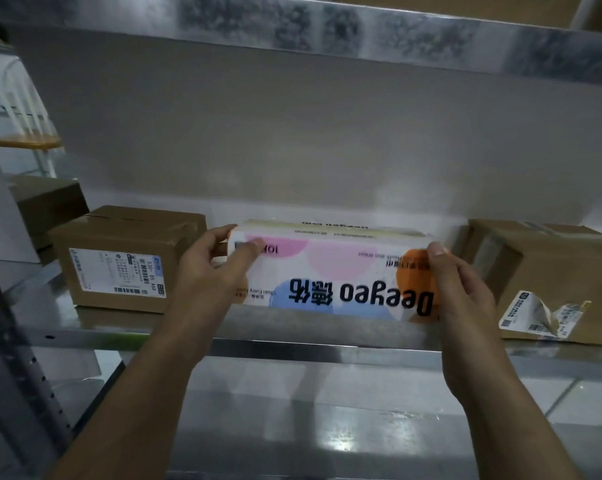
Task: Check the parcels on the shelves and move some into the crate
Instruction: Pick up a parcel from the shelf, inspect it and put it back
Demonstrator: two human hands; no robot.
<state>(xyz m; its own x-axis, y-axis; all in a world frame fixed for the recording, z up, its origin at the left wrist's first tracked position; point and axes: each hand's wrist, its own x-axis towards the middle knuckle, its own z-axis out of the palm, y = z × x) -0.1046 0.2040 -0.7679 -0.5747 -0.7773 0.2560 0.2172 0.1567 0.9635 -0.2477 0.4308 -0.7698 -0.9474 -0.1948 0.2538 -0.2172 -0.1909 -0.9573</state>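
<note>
A long white box (330, 271) with pink, blue and orange dots and upside-down "Deeyeo" lettering stands on the metal shelf (292, 332) in the middle. My left hand (209, 268) grips its left end, thumb on the front face. My right hand (455, 282) grips its right end, thumb at the top corner. Left of it sits a brown cardboard parcel (126, 258) with a white shipping label facing me. To the right sits another brown parcel (549, 275) with a torn, peeling label. No crate is in view.
The upper shelf (361, 36) hangs close overhead with a cardboard box on it. Another brown box (50, 202) sits behind at far left, past a perforated grey upright (12, 341). A lower shelf and tiled floor show below.
</note>
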